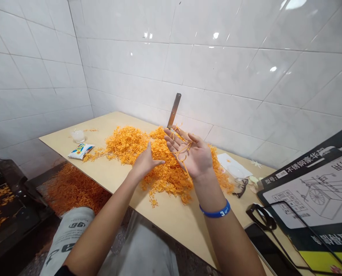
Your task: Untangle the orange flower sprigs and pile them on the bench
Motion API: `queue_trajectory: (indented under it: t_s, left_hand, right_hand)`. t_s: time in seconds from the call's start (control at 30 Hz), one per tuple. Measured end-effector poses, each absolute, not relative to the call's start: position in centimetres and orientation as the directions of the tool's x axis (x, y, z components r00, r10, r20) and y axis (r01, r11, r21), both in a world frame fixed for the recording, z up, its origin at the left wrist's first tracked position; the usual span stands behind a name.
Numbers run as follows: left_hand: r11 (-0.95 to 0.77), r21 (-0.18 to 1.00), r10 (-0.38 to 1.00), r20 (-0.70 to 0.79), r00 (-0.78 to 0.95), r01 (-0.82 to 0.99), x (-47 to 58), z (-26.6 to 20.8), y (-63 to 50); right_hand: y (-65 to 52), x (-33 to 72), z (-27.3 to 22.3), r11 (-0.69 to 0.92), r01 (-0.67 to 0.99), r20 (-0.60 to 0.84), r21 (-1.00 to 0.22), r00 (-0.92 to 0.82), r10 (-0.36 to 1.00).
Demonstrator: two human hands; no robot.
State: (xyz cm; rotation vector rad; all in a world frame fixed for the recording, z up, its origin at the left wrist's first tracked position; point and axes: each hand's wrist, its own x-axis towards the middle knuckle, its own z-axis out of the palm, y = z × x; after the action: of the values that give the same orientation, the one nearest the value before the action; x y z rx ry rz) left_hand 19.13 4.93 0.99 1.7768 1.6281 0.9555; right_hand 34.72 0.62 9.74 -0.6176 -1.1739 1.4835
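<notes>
Orange pile (127, 143), tan table (173, 218) below, tiled wall (148, 65) behind, is fronted by spread left hand (144, 163), right hand (198, 157) spread under strands (186, 169).

**Near strip passable, 3–4 o'clock jammed**

Clock centred on orange pile (127, 142). 12: tilted metal bar (175, 109) sticks up, tiled wall (217, 76) behind, no way through. 3–4: paper (234, 165), phone (270, 249), big printed box (291, 180) block low moves. 9–10: packet (81, 151), cup (78, 136). Bare counter (168, 216) along near edge, 6–8. Gap between left hand (145, 163) and right hand (196, 156); open air above pile.
</notes>
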Motion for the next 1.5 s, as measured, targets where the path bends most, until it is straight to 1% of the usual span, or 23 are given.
queue_trajectory:
  t_s: [0.03, 0.07, 0.17, 0.27, 0.33, 0.37, 0.43, 0.57, 0.6, 0.67, 0.73, 0.83, 0.9, 1.0, 1.07, 1.13, 1.17, 1.23, 1.27, 1.3, 1.33, 1.37, 1.5]
  left_hand:
    - [-0.145, 0.741, 0.986, 0.159, 0.038, 0.656, 19.0, 1.1, 5.0]
    - [-0.173, 0.724, 0.981, 0.187, 0.052, 0.667, 18.9, 1.3, 5.0]
    - [-0.278, 0.755, 0.958, 0.264, 0.113, 0.593, 18.8, 2.0, 5.1]
    - [-0.334, 0.831, 0.941, 0.272, 0.200, 0.444, 18.4, 2.6, 4.8]
    - [-0.305, 0.915, 0.944, 0.254, 0.210, 0.265, 17.8, 2.7, 4.0]
    - [-0.278, 0.948, 0.947, 0.244, 0.207, 0.155, 17.4, 2.6, 3.2]
    - [-0.234, 0.972, 0.949, 0.236, 0.207, -0.035, 16.6, 2.3, 1.1]
    - [-0.200, 0.934, 0.913, 0.288, 0.290, -0.297, 15.3, 1.1, -4.5]
    - [-0.160, 0.930, 0.912, 0.268, 0.312, -0.331, 15.1, 0.7, -5.8]
    - [-0.030, 0.943, 0.929, 0.149, 0.339, -0.332, 14.3, -0.2, -8.0]
    - [0.091, 0.964, 0.933, 0.005, 0.360, -0.250, 12.9, -1.0, -9.6]
    - [0.125, 0.991, 0.917, -0.096, 0.388, -0.051, 9.0, -1.7, -11.4]
    - [0.140, 0.988, 0.900, -0.155, 0.406, 0.066, 5.6, -1.8, -12.5]
    - [0.196, 0.948, 0.855, -0.290, 0.429, 0.252, 0.2, -1.8, -13.9]
    - [0.218, 0.901, 0.852, -0.363, 0.376, 0.376, -3.4, -2.3, -14.5]
    - [0.286, 0.837, 0.872, -0.429, 0.236, 0.466, -6.8, -3.6, -14.6]
    - [0.343, 0.790, 0.878, -0.462, 0.126, 0.507, -8.3, -4.4, -14.3]
    - [0.491, 0.684, 0.857, -0.492, -0.156, 0.540, -10.7, -6.3, -13.0]
    - [0.558, 0.650, 0.829, -0.473, -0.300, 0.516, -11.5, -7.2, -12.0]
    - [0.589, 0.644, 0.808, -0.447, -0.385, 0.489, -12.0, -8.1, -10.8]
    - [0.605, 0.646, 0.791, -0.425, -0.440, 0.465, -12.3, -8.9, -9.6]
    - [0.616, 0.653, 0.777, -0.411, -0.477, 0.440, -12.4, -9.6, -8.4]
    - [0.623, 0.691, 0.757, -0.415, -0.504, 0.367, -11.3, -11.1, -5.1]
  right_hand:
    - [0.6, 34.7, 9.7, 0.101, -0.405, 0.230, -0.909, -0.284, 0.931]
    - [0.6, 34.8, 9.8, 0.115, -0.389, 0.241, -0.914, -0.292, 0.926]
    - [0.7, 34.8, 9.8, 0.145, -0.358, 0.257, -0.922, -0.287, 0.923]
    - [0.7, 35.0, 9.8, 0.192, -0.337, 0.278, -0.922, -0.228, 0.933]
    - [0.4, 35.2, 9.8, 0.234, -0.282, 0.300, -0.930, -0.218, 0.929]
    - [0.1, 35.1, 9.9, 0.248, -0.240, 0.306, -0.939, -0.245, 0.920]
    - [-0.7, 34.7, 9.9, 0.246, -0.148, 0.284, -0.958, -0.362, 0.888]
    - [-2.6, 32.2, 9.1, 0.192, -0.020, 0.163, -0.981, -0.619, 0.768]
    - [-3.0, 31.4, 8.7, 0.193, 0.011, 0.137, -0.981, -0.667, 0.733]
    - [-3.8, 30.0, 7.8, 0.196, 0.087, 0.062, -0.977, -0.760, 0.647]
    - [-4.4, 29.0, 7.1, 0.148, 0.134, -0.035, -0.980, -0.848, 0.530]
    - [-5.3, 28.2, 6.7, 0.020, 0.152, -0.136, -0.988, -0.930, 0.342]
    - [-5.7, 27.8, 6.6, 0.002, 0.181, -0.172, -0.984, -0.937, 0.304]
    - [-5.7, 27.1, 6.3, 0.078, 0.294, -0.256, -0.953, -0.914, 0.316]
    - [-5.1, 26.2, 5.8, 0.230, 0.398, -0.297, -0.888, -0.879, 0.374]
    - [-3.7, 24.7, 5.2, 0.425, 0.468, -0.246, -0.775, -0.843, 0.479]
    - [-2.6, 23.6, 4.9, 0.510, 0.486, -0.191, -0.710, -0.830, 0.525]
    - [-0.1, 21.0, 4.4, 0.639, 0.495, -0.086, -0.589, -0.824, 0.560]
    - [1.4, 19.4, 4.2, 0.688, 0.513, -0.066, -0.513, -0.823, 0.564]
    - [2.8, 17.8, 4.0, 0.733, 0.549, -0.049, -0.402, -0.812, 0.581]
    - [4.2, 16.1, 3.8, 0.762, 0.592, -0.016, -0.264, -0.792, 0.610]
    - [5.4, 14.4, 3.5, 0.755, 0.621, 0.001, -0.210, -0.773, 0.635]
    - [8.6, 9.2, 2.1, 0.715, 0.691, 0.019, -0.108, -0.718, 0.696]
